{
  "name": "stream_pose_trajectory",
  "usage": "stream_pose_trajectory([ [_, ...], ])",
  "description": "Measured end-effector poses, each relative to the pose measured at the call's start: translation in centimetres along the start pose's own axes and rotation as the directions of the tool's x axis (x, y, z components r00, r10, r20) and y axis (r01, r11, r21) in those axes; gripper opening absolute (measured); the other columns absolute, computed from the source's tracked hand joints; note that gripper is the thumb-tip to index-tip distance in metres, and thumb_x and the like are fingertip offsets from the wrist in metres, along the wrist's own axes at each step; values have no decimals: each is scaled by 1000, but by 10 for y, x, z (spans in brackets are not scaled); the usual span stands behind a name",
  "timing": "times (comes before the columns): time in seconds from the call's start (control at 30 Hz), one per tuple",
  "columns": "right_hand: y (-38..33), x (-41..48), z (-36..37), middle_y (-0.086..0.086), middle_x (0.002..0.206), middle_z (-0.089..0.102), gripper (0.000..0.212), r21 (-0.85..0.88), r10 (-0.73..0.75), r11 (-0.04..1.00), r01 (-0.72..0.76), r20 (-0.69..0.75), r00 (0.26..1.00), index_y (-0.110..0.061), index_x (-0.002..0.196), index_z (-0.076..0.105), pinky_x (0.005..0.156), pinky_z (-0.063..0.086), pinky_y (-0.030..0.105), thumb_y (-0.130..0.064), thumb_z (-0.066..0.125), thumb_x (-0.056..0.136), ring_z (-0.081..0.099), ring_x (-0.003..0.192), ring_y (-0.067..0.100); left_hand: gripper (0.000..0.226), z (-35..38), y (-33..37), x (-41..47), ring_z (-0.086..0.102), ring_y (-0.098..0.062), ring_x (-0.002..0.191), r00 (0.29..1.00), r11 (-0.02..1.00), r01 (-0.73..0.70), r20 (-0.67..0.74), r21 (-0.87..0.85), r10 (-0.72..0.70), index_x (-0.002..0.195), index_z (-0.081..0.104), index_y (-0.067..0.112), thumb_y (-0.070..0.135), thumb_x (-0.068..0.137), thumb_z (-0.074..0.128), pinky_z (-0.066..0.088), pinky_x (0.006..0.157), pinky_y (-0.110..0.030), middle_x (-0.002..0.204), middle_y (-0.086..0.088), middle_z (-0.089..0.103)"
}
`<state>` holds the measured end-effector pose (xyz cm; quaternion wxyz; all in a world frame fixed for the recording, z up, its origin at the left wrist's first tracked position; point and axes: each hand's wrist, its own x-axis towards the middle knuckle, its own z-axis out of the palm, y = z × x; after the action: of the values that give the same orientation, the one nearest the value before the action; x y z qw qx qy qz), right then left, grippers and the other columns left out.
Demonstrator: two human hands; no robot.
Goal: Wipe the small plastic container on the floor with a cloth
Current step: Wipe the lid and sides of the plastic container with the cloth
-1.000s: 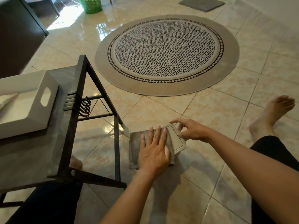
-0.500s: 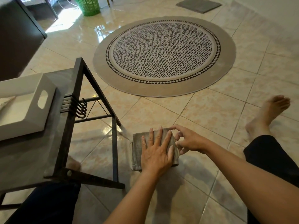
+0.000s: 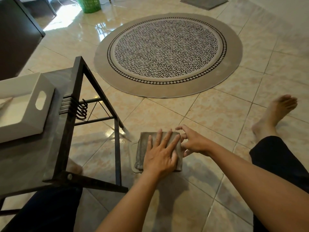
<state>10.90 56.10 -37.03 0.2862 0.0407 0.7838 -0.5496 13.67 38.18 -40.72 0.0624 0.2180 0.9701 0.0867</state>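
Light: daylight enters from the upper left, the rest evenly dim.
Glare: bright sheen on the floor tiles (image 3: 100, 27) by the green basket (image 3: 88, 4).
Shadows: soft, beneath the forearms.
Distortion: wide-angle bending at edges.
Blur: slight on the right foot (image 3: 275, 113).

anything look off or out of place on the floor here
Nothing looks spilled or damaged. The cloth covers nearly the whole container, with only its left edge showing, under the flat left hand; the right hand steadies its right side. The round rug lies flat.
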Motion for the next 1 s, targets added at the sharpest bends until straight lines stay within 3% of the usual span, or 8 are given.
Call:
stream_pose_trajectory([
  [0.13, -1, 1, 1, 13, 96, 57, 71, 19, 8, 1000, -8, -7, 1000, -23, 139, 32, 66, 63, 45, 15, 56, 85, 67, 75, 24, 63, 1, 2, 3, -27, -23, 147, 996, 996, 91, -14, 0, -91, 151, -16, 45, 52, 94, 12, -12, 118, -54, 162, 7, -22],
  [0.2, -1, 0, 1, 18, 107, 62, 71, 29, 9, 1000, -9, 4, 1000, -23, 139, 32, 68, 63, 47, 17, 52, 83, 70, 87, 32, 62, 3, 7, 2, -29, -21, 146, 1000, 1000, 12, 9, 22, -12, 152, -14, 43, 53, 96, 11, -11, 118, -55, 162, 7, -22],
  [0.27, 0, -1, 1, 20, 104, 61, 69, 35, 4, 999, -4, -5, 1000, -24, 137, 35, 69, 63, 49, 16, 52, 84, 70, 84, 31, 61, 1, 1, 3, -29, -20, 146, 1000, 999, -6, 23, 36, 5, 151, -15, 44, 54, 97, 9, -10, 118, -54, 162, 8, -22],
  [0.37, 2, 1, 2, 15, 91, 54, 62, 1, -15, 1000, 15, -20, 1000, -29, 133, 43, 68, 64, 46, 11, 58, 88, 65, 69, 23, 61, -4, -18, 3, -27, -21, 146, 991, 992, 128, 22, 18, -129, 149, -22, 44, 54, 95, 6, -11, 119, -52, 162, 6, -23],
  [0.6, -1, 5, 2, 14, 92, 58, 61, -49, 14, 999, -15, -28, 1000, -33, 127, 49, 63, 64, 40, 11, 61, 86, 69, 72, 22, 64, -12, -57, -22, -18, -19, 149, 941, 937, 335, -25, -98, -339, 154, -9, 41, 53, 94, 9, -5, 120, -53, 165, 5, -11],
  [0.77, -11, 9, 1, 14, 92, 57, 58, -109, 16, 994, -17, -9, 1000, -30, 125, 51, 61, 64, 38, 11, 62, 86, 70, 73, 24, 65, -13, -62, -27, -17, -20, 150, 944, 937, 316, -52, -150, -327, 156, -2, 36, 51, 95, 15, -7, 120, -49, 166, 2, -6],
  [0.9, -12, 8, 4, 13, 89, 55, 56, -116, 10, 993, -15, -42, 999, -29, 123, 53, 62, 64, 40, 12, 62, 85, 67, 70, 22, 65, -6, -54, -39, -21, -19, 149, 949, 946, 301, -61, -123, -310, 155, -10, 37, 54, 95, 11, -8, 120, -49, 165, 3, -13],
  [1.0, -10, 7, 4, 13, 89, 55, 55, -101, 5, 995, -10, -51, 999, -27, 124, 52, 63, 64, 42, 12, 61, 86, 67, 69, 21, 66, 2, -37, -49, -27, -19, 147, 957, 959, 283, -51, -33, -284, 153, -17, 37, 55, 94, 6, -16, 118, -48, 163, 5, -22],
])
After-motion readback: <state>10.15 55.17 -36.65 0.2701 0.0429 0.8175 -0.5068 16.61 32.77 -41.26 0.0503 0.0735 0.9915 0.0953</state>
